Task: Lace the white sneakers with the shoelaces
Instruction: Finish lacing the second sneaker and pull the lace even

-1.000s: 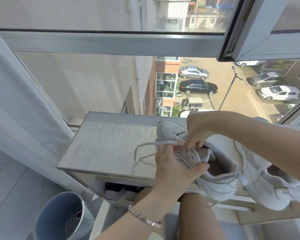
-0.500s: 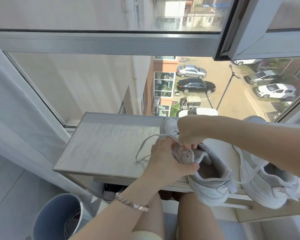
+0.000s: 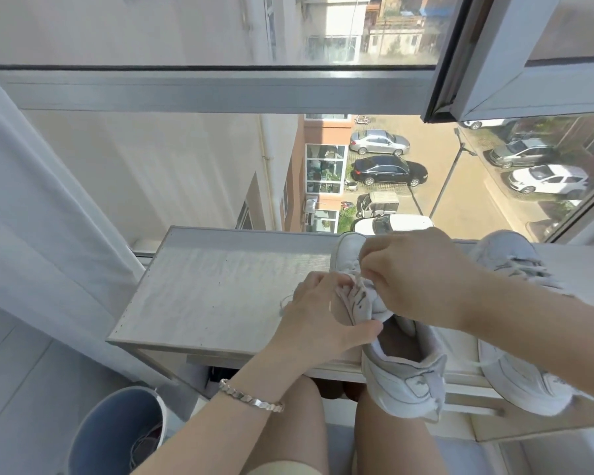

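White sneakers, pale grey speckled table, blue-grey bin (silver bracelet too)

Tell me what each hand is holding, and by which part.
The left hand grips the nearer white sneaker by its tongue and eyelet flap. The right hand appears to pinch the white shoelace just above the eyelets.
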Tool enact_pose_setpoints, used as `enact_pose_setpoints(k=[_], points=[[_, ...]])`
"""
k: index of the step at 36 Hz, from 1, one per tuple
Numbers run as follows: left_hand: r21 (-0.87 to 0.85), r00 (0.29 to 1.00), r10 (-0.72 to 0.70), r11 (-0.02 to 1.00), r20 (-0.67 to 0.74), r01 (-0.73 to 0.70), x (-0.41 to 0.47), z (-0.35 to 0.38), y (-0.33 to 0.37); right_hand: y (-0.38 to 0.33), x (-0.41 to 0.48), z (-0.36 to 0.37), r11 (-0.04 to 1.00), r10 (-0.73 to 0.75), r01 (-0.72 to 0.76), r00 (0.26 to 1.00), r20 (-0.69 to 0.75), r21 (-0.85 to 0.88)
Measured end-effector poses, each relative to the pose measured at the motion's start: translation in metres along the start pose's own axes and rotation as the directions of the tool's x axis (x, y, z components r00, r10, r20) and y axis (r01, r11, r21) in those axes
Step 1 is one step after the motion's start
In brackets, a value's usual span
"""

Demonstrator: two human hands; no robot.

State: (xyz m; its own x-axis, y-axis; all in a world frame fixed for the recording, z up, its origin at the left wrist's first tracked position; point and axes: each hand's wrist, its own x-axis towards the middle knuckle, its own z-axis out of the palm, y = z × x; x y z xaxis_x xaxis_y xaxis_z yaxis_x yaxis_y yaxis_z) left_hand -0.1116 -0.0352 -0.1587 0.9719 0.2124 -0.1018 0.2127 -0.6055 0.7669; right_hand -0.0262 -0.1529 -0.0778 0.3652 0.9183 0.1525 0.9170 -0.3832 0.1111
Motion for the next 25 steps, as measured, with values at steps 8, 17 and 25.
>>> enact_pose_setpoints(k=[8, 17, 25], points=[[-0.084, 1.000, -0.008, 0.996, 0.026, 0.010, -0.001, -0.001, -0.003, 0.011, -0.033, -0.027, -0.260, 0.583, 0.120, 0.810, 0.057, 0.958], [-0.198, 0.991, 0.007, 0.980, -0.137, -0.034, -0.007, 0.012, 0.010, 0.027, -0.042, 0.008, -0.106, 0.661, -0.407, 0.653, 0.370, 0.907], [0.048, 0.915, 0.157, 0.988, -0.372, -0.150, -0.007, 0.016, 0.011, 0.027, -0.044, -0.004, 0.619, 0.627, -0.607, 0.764, 0.152, 0.498]])
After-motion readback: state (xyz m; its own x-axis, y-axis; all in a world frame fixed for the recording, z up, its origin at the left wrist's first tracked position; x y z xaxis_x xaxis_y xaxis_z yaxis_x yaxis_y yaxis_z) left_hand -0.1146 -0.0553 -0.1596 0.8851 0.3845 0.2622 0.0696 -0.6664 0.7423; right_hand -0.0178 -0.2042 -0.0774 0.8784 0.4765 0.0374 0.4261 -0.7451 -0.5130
